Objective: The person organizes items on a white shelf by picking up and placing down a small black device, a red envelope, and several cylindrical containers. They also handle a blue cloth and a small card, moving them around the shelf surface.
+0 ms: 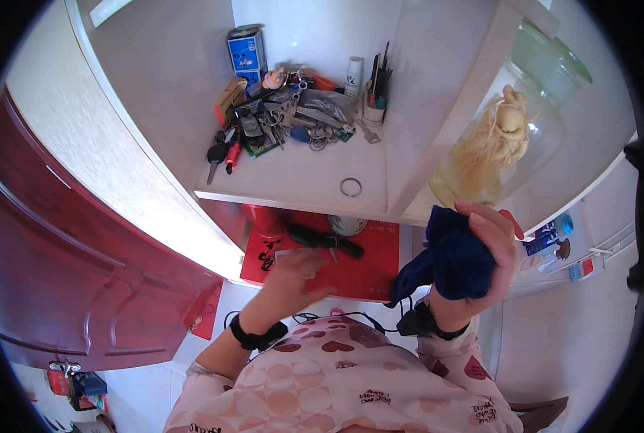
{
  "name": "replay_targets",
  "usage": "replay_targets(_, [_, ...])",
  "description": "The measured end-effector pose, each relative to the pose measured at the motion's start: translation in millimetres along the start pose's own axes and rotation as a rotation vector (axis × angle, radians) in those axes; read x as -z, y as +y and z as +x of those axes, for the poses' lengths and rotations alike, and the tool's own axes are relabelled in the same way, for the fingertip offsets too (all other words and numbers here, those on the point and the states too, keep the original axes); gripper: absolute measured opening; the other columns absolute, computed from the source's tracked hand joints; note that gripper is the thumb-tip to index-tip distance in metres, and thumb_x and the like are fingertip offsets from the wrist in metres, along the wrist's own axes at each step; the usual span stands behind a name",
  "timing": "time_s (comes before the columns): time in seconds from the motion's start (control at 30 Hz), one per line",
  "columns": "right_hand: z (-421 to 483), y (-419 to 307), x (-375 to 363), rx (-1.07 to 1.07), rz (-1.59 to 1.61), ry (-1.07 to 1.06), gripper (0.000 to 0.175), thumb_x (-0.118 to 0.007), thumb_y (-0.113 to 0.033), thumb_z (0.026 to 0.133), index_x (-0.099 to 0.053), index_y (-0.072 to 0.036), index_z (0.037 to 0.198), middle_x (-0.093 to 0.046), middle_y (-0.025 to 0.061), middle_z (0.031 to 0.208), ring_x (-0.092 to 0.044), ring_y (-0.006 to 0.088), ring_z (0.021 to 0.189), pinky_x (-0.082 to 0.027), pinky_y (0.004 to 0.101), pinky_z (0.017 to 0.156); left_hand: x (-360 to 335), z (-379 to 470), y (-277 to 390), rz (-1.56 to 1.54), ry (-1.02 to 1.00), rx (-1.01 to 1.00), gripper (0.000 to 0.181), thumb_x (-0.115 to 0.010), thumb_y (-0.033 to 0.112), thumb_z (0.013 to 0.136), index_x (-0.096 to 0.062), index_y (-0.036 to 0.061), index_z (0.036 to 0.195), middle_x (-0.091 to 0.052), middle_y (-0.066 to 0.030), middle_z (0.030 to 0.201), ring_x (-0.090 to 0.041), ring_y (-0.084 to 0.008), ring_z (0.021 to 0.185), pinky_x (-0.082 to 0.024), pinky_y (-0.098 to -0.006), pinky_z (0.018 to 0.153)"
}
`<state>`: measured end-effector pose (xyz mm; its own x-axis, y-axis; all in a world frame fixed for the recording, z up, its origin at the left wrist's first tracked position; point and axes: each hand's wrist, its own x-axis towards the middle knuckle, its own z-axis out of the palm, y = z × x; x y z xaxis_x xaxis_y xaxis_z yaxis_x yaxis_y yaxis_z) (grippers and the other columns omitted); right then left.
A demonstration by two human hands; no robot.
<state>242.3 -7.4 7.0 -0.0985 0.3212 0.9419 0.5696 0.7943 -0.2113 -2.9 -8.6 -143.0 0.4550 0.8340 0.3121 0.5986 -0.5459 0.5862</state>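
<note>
My right hand (500, 251) grips a bunched navy cloth (460, 257), with one end of it hanging down toward the wrist. My left hand (295, 276), blurred, is over a red sheet (362, 273) on the lower shelf, its fingers apart and nothing visible in them. Just beyond those fingers lies a black object (308, 236), its kind unclear, with a second dark piece and a metal key blade (332, 254) next to it. On the upper shelf (295, 181) sits a heap of keys, key rings and small items (295, 119). A lone metal ring (351, 187) lies near its front edge.
To the right stands a big glass jar (549, 124) holding a pale root in liquid. Blue boxes (246, 51), a white bottle (354, 76) and a tool cup (374, 115) line the upper shelf. A dark red door (83, 270) is at left. Black cables (354, 314) hang below.
</note>
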Motion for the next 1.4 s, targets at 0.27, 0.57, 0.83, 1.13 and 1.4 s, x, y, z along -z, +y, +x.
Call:
replay_targets(0.27, [-4.5,-11.3,5.7,-0.18,0.611,0.583,0.049,-0.063,-0.035,0.093,-0.045,-0.013,0.132,-0.053,0.0205,0.124,-0.062,0.0325,0.067,-0.055,0.036,0.052,-42.0,44.1,31.5,-0.583,-0.587,-0.119,0.069,-0.068,0.022,0.093,-0.033,0.0047,0.151,-0.055,-0.0196,0.137,-0.068,-0.0284,0.099,-0.054,-0.0357,0.087])
replay_targets(0.57, [7.1,-9.2,20.9,-0.08,0.808,0.633,0.06,-0.067,-0.031,0.094,-0.038,-0.013,0.144,-0.049,0.0181,0.132,-0.059,0.026,0.073,-0.051,0.0351,0.055,-57.5,71.7,56.3,-0.63,-0.814,-0.04,0.04,-0.061,0.013,0.097,-0.049,0.0033,0.134,-0.069,-0.0154,0.11,-0.067,-0.0203,0.1,-0.053,-0.0345,0.086])
replay_targets(0.83, [-2.9,-1.0,49.6,-0.232,0.495,0.467,0.044,-0.059,-0.039,0.097,-0.051,-0.009,0.128,-0.061,0.0217,0.1,-0.066,0.0302,0.081,-0.059,0.0355,0.07,-27.3,82.9,48.1,-1.191,-0.326,-0.068,0.033,-0.049,0.01,0.105,-0.043,0.0048,0.136,-0.057,-0.0042,0.124,-0.053,-0.0125,0.115,-0.042,-0.0277,0.102])
replay_targets(1.13, [-67.1,28.5,26.6,-0.33,-0.131,-0.143,0.039,-0.075,-0.012,0.076,-0.064,-0.001,0.112,-0.061,0.0196,0.116,-0.061,0.0356,0.105,-0.046,0.0398,0.094,-6.9,66.8,45.2,-0.09,-0.447,-0.009,0.043,-0.056,0.007,0.094,-0.053,0.0047,0.136,-0.065,-0.0221,0.117,-0.063,-0.0408,0.102,-0.052,-0.0445,0.085])
replay_targets(1.4, [-112.9,56.4,35.0,-0.593,-0.02,-0.119,0.029,-0.065,-0.006,0.078,-0.063,0.0,0.106,-0.063,0.0178,0.104,-0.062,0.0352,0.097,-0.048,0.0385,0.089,155.9,68.2,36.7,0.59,0.442,-0.033,0.025,-0.07,0.001,0.08,-0.068,0.0023,0.105,-0.068,-0.0128,0.099,-0.066,-0.0348,0.092,-0.054,-0.0428,0.081])
